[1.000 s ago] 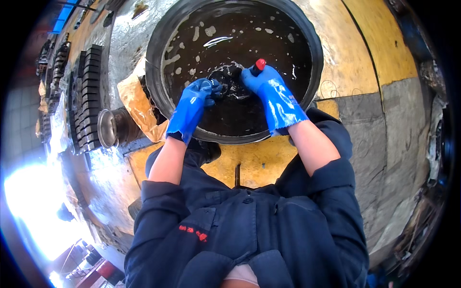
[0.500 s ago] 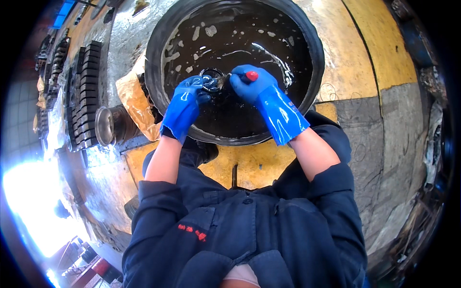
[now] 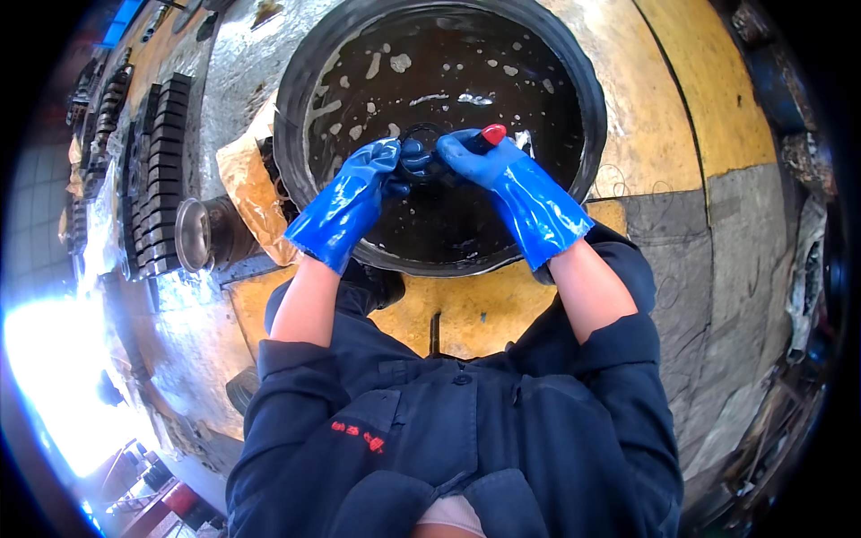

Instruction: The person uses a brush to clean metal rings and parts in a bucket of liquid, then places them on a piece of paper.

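Note:
Both hands wear long blue rubber gloves and are over a wide black tub [image 3: 294, 117] of dark liquid. My left hand [image 3: 369, 169] grips a dark, wet, ring-shaped part [image 3: 416, 142], with its fingers curled through and around it. My right hand [image 3: 480, 163] is closed around a red-handled tool [image 3: 493, 134]; the end of the handle pokes out above the fist. The tool's working end is hidden by the glove and the dark part, so its kind cannot be made out. Both hands nearly meet at the ring.
Pale foam patches [image 3: 400, 63] float on the liquid. Left of the tub lie brown paper [image 3: 240, 175], a metal cylinder [image 3: 204, 235] and a row of dark ridged metal parts [image 3: 167, 170]. Yellow and grey floor plates [image 3: 668, 233] are at the right. My knees flank the tub's near side.
The ring has tipped and both wrists have turned. The red handle now leans further right, and my right hand has shifted slightly right. My left forearm has swung a little outward.

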The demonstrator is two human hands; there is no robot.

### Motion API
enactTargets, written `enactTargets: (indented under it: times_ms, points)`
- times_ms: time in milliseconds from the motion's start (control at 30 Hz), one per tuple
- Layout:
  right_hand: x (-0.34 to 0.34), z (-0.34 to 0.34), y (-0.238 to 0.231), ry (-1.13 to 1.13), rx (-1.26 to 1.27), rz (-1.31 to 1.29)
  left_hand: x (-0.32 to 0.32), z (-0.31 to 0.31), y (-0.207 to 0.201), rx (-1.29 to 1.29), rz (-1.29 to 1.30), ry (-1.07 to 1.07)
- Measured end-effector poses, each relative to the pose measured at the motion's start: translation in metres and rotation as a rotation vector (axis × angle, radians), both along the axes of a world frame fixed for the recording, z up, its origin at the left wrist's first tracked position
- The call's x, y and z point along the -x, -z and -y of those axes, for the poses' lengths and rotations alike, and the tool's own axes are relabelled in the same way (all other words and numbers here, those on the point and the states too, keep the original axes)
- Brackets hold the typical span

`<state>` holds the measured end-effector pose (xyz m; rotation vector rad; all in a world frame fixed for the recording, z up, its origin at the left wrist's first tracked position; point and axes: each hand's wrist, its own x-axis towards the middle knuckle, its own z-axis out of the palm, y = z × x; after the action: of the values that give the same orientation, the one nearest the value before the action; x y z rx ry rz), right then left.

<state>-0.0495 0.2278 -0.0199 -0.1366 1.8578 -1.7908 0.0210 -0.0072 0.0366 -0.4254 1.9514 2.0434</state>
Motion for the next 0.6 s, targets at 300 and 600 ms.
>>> enactTargets:
  times_ms: [300, 600]
  points:
    - [-0.019, 0.02, -0.009, -0.354, -0.969, -1.011, 0.008, 0.002, -0.008, -0.037, 0.339, 0.025]
    - [-0.019, 0.023, 0.014, -0.179, -0.683, -0.971, -0.006, 0.023, 0.039, 0.01, -0.159, 0.146]
